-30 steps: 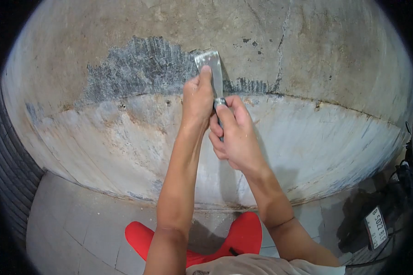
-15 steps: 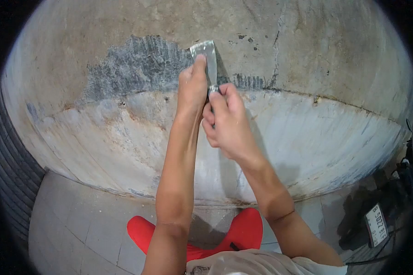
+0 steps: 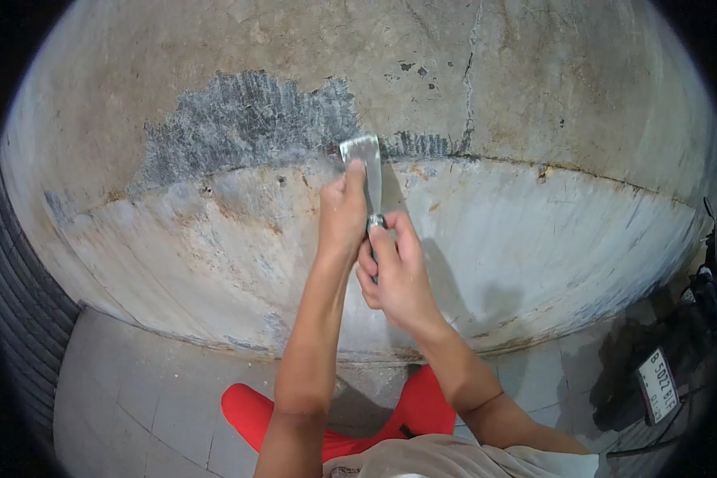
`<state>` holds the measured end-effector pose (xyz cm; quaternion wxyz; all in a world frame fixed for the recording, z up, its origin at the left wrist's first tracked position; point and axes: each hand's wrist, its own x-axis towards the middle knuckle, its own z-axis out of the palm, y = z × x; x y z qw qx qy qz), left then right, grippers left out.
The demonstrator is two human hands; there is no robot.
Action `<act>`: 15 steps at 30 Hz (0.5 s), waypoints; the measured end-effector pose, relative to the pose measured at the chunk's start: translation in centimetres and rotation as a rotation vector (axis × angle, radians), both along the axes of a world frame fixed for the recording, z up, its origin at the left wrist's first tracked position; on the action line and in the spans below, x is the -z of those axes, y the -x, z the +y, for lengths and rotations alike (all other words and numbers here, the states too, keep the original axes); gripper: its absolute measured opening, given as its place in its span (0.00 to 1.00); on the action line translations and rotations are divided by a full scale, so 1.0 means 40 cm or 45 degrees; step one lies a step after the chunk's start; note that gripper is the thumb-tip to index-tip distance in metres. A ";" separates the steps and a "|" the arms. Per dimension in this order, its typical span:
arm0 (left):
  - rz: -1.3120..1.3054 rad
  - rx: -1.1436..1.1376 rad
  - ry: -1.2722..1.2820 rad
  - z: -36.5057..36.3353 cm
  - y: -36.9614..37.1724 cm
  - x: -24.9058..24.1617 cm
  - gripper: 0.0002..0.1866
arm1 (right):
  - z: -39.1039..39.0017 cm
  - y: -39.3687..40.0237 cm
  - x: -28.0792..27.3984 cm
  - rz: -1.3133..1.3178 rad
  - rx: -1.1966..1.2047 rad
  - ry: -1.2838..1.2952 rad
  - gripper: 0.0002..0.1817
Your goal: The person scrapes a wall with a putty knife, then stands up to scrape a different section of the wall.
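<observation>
A paint scraper (image 3: 364, 149) with a wide, flat metal blade points up at the wall (image 3: 486, 231). My right hand (image 3: 398, 279) is closed round its dark handle. My left hand (image 3: 344, 219) grips it higher up, thumb pressed flat along the blade and the other fingers hidden behind. The blade edge lies at the lower right border of a dark grey scraped patch (image 3: 247, 119). Just right of the blade runs a short strip of dark scrape marks (image 3: 422, 144).
A cracked ledge line (image 3: 581, 171) crosses the wall below the patch. Grey floor tiles (image 3: 167, 390) lie at its foot. Ridged dark shutter slats (image 3: 16, 279) stand at left. A vehicle's number plate (image 3: 659, 386) and dark parts are at lower right. My red-clad knees (image 3: 243, 410) are close to the wall.
Both hands have drawn the scraper down the wall, from the upper right of the patch to its lower edge. More dark surface shows where the blade was. The grip is unchanged.
</observation>
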<state>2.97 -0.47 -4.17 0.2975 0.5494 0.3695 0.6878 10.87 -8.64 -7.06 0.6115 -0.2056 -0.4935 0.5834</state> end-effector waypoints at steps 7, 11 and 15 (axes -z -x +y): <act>-0.077 0.158 0.019 -0.010 -0.002 -0.127 0.25 | 0.022 -0.009 -0.114 0.076 -0.069 0.016 0.05; 0.009 0.068 0.026 0.011 -0.005 -0.025 0.24 | 0.018 -0.011 -0.040 0.067 -0.019 -0.015 0.05; 0.000 0.069 -0.114 0.013 -0.008 -0.083 0.25 | 0.030 -0.016 -0.086 0.036 -0.037 -0.033 0.05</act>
